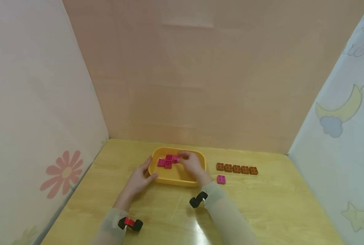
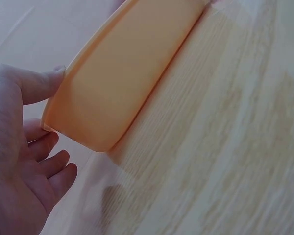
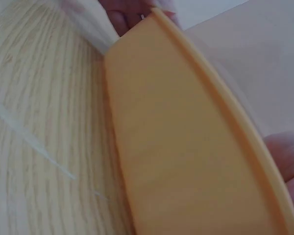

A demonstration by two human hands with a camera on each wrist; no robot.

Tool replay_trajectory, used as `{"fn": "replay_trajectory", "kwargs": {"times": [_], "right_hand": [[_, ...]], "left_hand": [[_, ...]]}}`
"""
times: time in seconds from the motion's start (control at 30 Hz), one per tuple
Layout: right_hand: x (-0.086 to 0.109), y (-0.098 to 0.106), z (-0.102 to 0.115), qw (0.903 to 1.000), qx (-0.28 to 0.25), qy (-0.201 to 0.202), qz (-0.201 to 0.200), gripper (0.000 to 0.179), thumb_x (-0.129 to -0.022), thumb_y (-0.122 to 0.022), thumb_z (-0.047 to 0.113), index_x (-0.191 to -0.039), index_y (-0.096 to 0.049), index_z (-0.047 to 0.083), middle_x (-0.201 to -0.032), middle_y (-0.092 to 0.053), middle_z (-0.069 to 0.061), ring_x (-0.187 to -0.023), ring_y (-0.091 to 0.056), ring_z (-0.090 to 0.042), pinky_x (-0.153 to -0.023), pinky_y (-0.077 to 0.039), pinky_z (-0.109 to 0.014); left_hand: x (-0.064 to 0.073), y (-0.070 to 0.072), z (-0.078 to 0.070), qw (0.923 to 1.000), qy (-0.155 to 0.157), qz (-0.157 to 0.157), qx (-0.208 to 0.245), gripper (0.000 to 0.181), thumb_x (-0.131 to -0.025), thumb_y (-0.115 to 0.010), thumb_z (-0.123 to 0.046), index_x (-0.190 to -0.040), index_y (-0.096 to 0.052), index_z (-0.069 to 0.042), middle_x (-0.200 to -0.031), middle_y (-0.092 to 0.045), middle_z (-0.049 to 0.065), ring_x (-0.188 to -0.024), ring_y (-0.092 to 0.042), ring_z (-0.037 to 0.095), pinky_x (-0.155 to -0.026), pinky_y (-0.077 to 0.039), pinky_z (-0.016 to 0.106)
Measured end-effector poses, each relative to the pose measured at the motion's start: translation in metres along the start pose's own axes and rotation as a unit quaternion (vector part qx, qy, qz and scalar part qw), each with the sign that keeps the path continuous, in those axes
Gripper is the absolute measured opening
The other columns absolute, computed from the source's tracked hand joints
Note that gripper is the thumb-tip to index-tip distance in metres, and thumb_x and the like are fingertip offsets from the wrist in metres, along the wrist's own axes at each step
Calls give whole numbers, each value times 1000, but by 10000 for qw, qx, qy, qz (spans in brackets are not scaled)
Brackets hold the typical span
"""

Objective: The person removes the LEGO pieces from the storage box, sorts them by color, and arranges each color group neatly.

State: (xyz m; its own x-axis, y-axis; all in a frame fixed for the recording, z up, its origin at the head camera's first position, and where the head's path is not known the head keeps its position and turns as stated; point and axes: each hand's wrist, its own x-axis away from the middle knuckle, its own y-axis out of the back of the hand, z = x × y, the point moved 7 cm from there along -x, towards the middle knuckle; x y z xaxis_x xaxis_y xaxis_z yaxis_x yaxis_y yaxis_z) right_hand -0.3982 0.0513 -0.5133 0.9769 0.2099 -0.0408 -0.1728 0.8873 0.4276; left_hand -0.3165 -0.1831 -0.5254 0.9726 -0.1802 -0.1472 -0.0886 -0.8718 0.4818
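A yellow plastic tray (image 1: 177,181) sits on the table with several pink toy building blocks (image 1: 168,164) grouped in its left half. My left hand (image 1: 139,178) holds the tray's left end; in the left wrist view the thumb (image 2: 41,84) lies at the rim and the fingers are curled by the corner. Reaching over the tray, my right hand (image 1: 191,163) pinches a pink building block (image 1: 175,159) just right of the group. In the right wrist view the tray's wall (image 3: 171,122) hides most of that hand (image 3: 288,161) and the block.
Right of the tray, several brown building blocks (image 1: 236,169) form a row on the wooden table (image 1: 280,204). One pink block (image 1: 221,179) lies in front of the row's left end. A beige panel (image 1: 194,85) stands at the back, with patterned panels at both sides.
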Motion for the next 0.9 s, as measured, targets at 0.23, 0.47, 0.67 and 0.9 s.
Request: {"fn": "replay_trajectory", "kwargs": {"times": [0.23, 0.47, 0.67, 0.9], "right_hand": [[3, -5, -5, 9989, 424, -178, -77, 27, -104, -72, 20, -125, -79, 6, -128, -75, -11, -124, -65, -32, -108, -52, -51], [-2, -5, -4, 9972, 717, -161, -164, 27, -106, -70, 23, -124, -79, 6, -126, -77, -9, -126, -66, -32, -111, -52, -50], [-3, -6, -1, 9932, 1140, -17, -254, 24, -104, -72, 21, -120, -81, 6, -121, -78, -9, -122, -68, -32, -108, -54, -49], [-4, -6, -6, 9921, 1242, -60, -157, 26, -103, -74, 23, -121, -80, 6, -119, -78, -9, -114, -70, -29, -100, -58, -46]], "left_hand": [[5, 0, 0, 10000, 66, 22, 71, 83, -101, -77, -16, -166, -28, 3, -174, -24, 16, -159, -26, 33, -129, -24, 45], [3, 0, 0, 9998, 184, 98, -38, 84, -103, -75, -18, -167, -25, 1, -175, -22, 15, -160, -24, 33, -130, -23, 47], [2, 1, 0, 9999, 142, 79, -52, 83, -103, -75, -17, -167, -26, 2, -175, -23, 15, -160, -24, 33, -129, -23, 47], [2, -1, -1, 9999, -9, 74, -121, 83, -103, -75, -16, -166, -25, 5, -173, -23, 18, -159, -24, 35, -129, -24, 49]]}}
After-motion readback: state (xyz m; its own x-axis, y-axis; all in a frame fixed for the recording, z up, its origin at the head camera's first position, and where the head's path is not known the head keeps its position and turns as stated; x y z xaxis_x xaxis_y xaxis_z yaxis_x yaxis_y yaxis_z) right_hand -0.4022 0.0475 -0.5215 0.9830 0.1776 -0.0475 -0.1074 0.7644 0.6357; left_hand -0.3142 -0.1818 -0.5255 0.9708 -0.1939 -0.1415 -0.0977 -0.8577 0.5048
